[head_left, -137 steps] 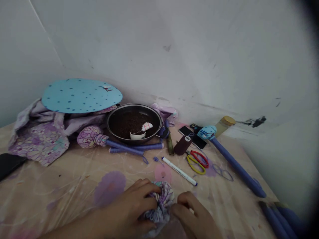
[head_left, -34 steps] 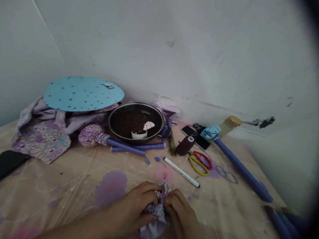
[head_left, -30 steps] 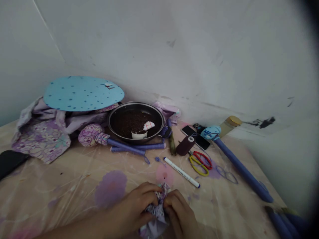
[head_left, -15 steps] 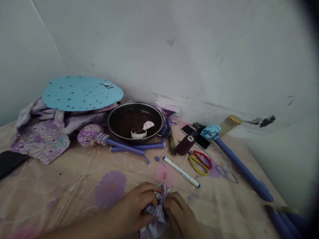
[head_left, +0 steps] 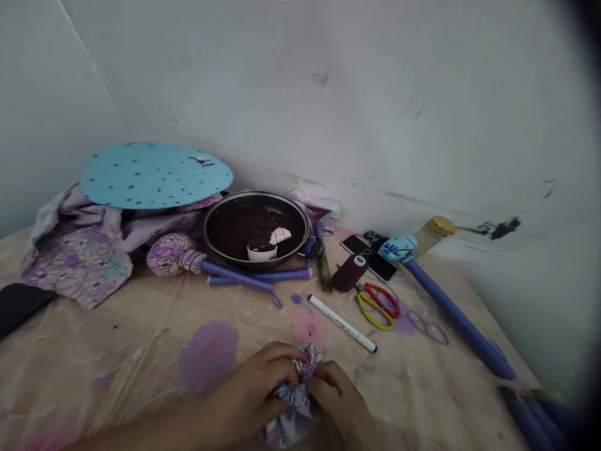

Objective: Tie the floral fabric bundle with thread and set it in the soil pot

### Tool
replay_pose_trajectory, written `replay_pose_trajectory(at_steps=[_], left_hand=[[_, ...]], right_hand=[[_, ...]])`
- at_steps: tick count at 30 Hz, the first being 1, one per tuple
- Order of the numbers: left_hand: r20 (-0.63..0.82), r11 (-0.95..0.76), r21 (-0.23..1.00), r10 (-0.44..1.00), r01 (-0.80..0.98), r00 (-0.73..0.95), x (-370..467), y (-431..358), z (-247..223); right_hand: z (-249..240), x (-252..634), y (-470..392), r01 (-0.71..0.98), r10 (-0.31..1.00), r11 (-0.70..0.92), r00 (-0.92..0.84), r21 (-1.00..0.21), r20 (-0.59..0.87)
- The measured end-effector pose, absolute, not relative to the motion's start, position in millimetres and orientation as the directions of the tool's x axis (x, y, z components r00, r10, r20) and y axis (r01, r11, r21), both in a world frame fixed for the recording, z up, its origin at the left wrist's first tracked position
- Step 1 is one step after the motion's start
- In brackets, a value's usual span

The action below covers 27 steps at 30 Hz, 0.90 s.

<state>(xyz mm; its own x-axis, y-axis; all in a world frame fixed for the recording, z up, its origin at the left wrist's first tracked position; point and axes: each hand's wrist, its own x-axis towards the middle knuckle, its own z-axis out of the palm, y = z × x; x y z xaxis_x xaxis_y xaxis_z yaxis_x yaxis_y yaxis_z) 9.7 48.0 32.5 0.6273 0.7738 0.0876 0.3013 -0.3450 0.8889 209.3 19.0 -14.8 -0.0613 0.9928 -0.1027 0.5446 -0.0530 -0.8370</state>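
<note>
At the front of the table, a bunched piece of purple floral cloth (head_left: 295, 413) is gathered between my two hands. My left hand (head_left: 260, 388) is closed on it from the left, thumb below and fingers over the gathers. From the right, my right hand (head_left: 340, 398) pinches the same cloth near its upper part. Whatever lies inside the folds is hidden. A white marker pen (head_left: 342, 323) with blue ends rests just beyond my right hand. Red and yellow handled pliers (head_left: 378, 307) lie farther right, beside a dark thread spool (head_left: 350, 274).
A black pan (head_left: 206, 247) of dark grains holds a small white cup (head_left: 261, 254). Left of it are a floral-headed stick (head_left: 171, 254), floral cloth (head_left: 79, 269) and a blue dotted oval (head_left: 154, 175). A phone (head_left: 382, 266) and a blue-headed stick (head_left: 455, 313) lie right, near the wall.
Both hands keep hold of the cloth in nearly the same place. My right hand's fingers have shifted slightly at the gathers.
</note>
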Motion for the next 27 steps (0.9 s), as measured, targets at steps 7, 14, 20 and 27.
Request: replay_pose_trajectory(at_steps=[7, 14, 20, 27], left_hand=[[0.091, -0.355, 0.885, 0.768, 0.303, 0.634, 9.3, 48.0, 30.1], [0.06, -0.322, 0.89, 0.785, 0.322, 0.617, 10.9, 47.5, 35.0], [-0.057, -0.25, 0.89, 0.768, 0.381, 0.638, 7.6, 50.4, 59.4], [-0.063, -0.216, 0.9, 0.795, 0.379, 0.604, 9.4, 50.6, 54.5]], right_hand=[[-11.1, 216.4, 6.1, 0.724, 0.92, 0.39, -0.337, -0.569, 0.201], [-7.0, 214.6, 11.7, 0.683, 0.845, 0.532, -0.463, -0.501, 0.265], [6.1, 217.0, 20.2, 0.538, 0.878, 0.449, -0.416, -0.713, 0.239], [3.2, 216.5, 19.0, 0.48, 0.878, 0.448, -0.392, -0.754, 0.273]])
